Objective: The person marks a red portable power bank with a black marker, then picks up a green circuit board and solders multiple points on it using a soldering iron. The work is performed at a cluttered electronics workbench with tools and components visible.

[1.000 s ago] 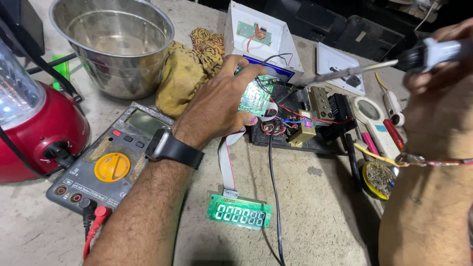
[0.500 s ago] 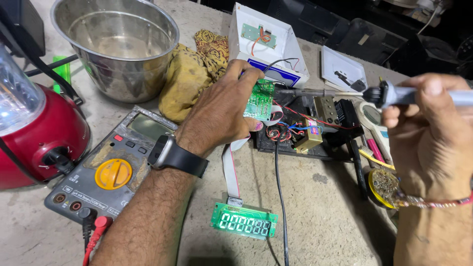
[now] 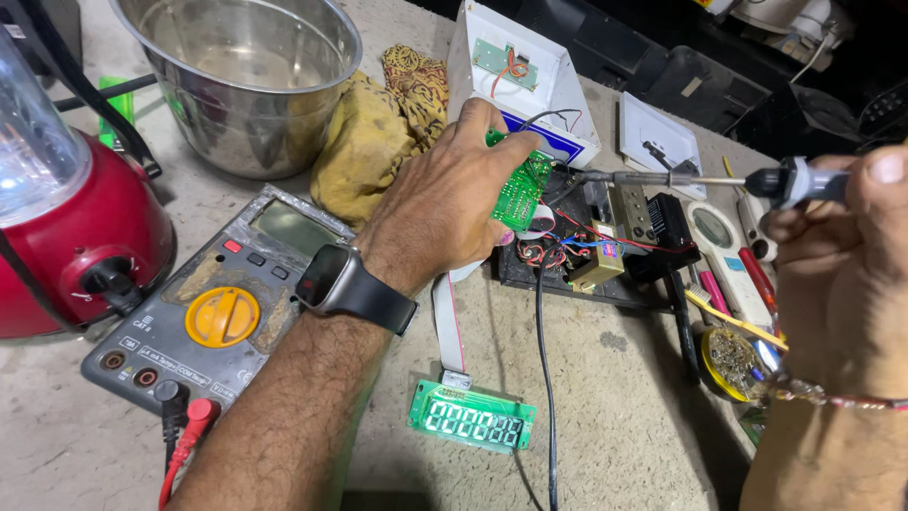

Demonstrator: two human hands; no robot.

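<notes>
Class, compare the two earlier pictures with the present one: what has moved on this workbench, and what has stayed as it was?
The right hand has brought the soldering iron down from its raised position, so its tip now reaches the green circuit board. The left hand keeps its grip on that board throughout. The multimeter, steel bowl and lit display board have not moved on the bench.

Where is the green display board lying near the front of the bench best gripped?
Take the green display board by its two long edges, coming from above. It lies flat, face up, digits lit; the ribbon cable leaves its top-left corner, so keep the hand clear of that.
</notes>
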